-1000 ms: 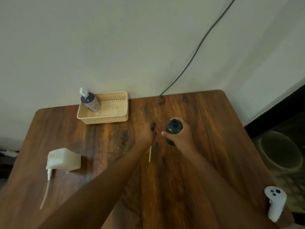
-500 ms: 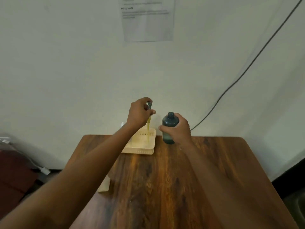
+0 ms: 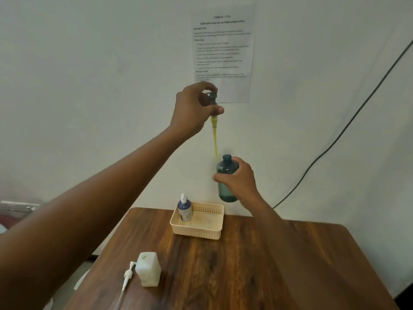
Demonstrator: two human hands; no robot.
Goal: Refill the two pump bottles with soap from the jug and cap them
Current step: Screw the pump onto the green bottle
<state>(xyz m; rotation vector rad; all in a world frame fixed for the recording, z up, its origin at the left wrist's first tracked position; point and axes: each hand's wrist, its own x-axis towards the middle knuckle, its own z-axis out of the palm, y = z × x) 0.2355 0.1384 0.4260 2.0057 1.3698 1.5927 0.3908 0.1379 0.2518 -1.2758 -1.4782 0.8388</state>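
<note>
Loose white pump (image 3: pixel 127 275): lies on the near left of the wooden table (image 3: pixel 257 260), its tube trailing toward the near edge, seemingly set aside from the container next to it.

White jug (image 3: pixel 148 269): stands upright just right of that pump, its top hole uncovered; I judge this to be the soap source, parked within easy reach.

Basket (image 3: pixel 202 229): sits at the far edge of the table against the wall.

Blue pump bottle (image 3: pixel 185 209): stands in the basket's left end with its white pump on, so it looks finished and stowed, though I cannot see its fill level.

Right hand (image 3: pixel 239 181): wrapped around the teal bottle (image 3: pixel 226 175), gripping its middle and holding it upright in the air above the far table edge, neck open, likely so nothing spills.

Left hand (image 3: pixel 194 108): raised high, arm stretched up and out, fingertips pinching the dark pump head (image 3: pixel 213 98).

Dip tube (image 3: pixel 215 136): hangs yellow with soap from the pump head, its tip just beside the teal bottle's open mouth and slightly left of it; held plumb, I think, so it can be guided through the neck.

Step in hand: capping the second bottle; the pump is not yet seated.

Risk: soap may drip from the tube outside the neck.
</note>
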